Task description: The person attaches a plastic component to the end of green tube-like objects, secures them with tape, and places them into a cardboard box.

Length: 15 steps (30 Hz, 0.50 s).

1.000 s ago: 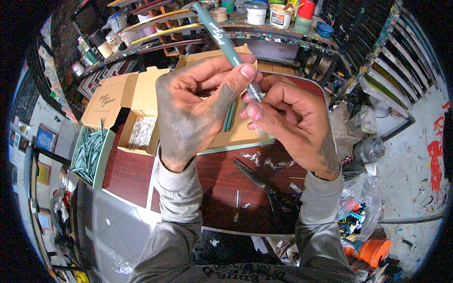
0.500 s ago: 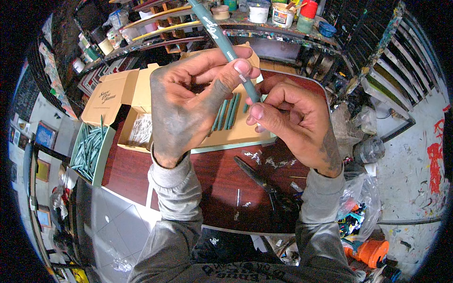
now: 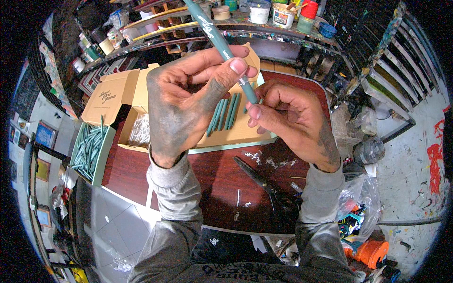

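Observation:
My left hand [image 3: 177, 106] grips a teal pen [image 3: 211, 33] with white lettering between thumb and fingers, raised above the table. The pen slants, its upper end leaning away to the left. At its lower end, the thumb and fingertips of my right hand [image 3: 299, 120] are pinched together on it; exactly what the fingertips cover is hidden. Behind the hands, several teal pens [image 3: 231, 112] lie side by side on an open cardboard box [image 3: 255, 128]. Nearer to me on the table are black-handled scissors [image 3: 258, 175] and small white scraps [image 3: 281, 163].
Left of the hands stands a box filled with teal pens [image 3: 88, 150], beside a compartment of thin white strips [image 3: 140, 128]. Paint tubs [image 3: 258, 12] line the far shelf. A clear plastic bag [image 3: 365, 195] and an orange container [image 3: 373, 253] sit at the right.
Both hands and the pen have shifted slightly to the left. The right fingertips have moved a little along the pen's lower end, and the grip stays closed.

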{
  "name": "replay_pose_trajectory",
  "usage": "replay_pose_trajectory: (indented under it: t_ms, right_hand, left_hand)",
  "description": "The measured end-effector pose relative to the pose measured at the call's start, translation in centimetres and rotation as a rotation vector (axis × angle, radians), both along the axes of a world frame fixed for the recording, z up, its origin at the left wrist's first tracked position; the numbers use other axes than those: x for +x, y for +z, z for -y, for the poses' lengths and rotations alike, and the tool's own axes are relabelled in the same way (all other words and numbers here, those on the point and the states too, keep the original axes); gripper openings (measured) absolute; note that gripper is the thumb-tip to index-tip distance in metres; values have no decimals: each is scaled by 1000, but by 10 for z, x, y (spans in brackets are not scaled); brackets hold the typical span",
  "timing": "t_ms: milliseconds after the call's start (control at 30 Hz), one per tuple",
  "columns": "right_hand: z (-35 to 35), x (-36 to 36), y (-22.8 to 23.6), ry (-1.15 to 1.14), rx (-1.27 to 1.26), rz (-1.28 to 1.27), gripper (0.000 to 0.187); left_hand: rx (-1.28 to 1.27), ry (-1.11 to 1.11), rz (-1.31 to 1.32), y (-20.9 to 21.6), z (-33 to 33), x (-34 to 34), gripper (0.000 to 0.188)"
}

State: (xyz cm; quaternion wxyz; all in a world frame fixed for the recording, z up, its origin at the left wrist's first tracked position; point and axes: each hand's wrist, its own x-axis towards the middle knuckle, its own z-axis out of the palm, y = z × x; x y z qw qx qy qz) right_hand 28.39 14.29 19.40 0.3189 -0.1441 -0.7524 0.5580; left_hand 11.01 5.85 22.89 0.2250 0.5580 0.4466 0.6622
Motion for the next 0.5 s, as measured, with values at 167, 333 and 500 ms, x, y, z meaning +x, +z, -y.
replay_pose_trajectory:
  t_ms: [167,333,500]
  right_hand:
    - [-2,-1,-3,27,-10,-20,19]
    - [-1,-1,-1,40,-31,-17,18]
    - [-2,0,-1,34,-6,-6,18]
  left_hand:
    - [-11,13,-20,-1,0,-2,33]
    - [-4,23,-17,0,2,-3,33]
    - [-20,22,-2,-1,1,-2,33]
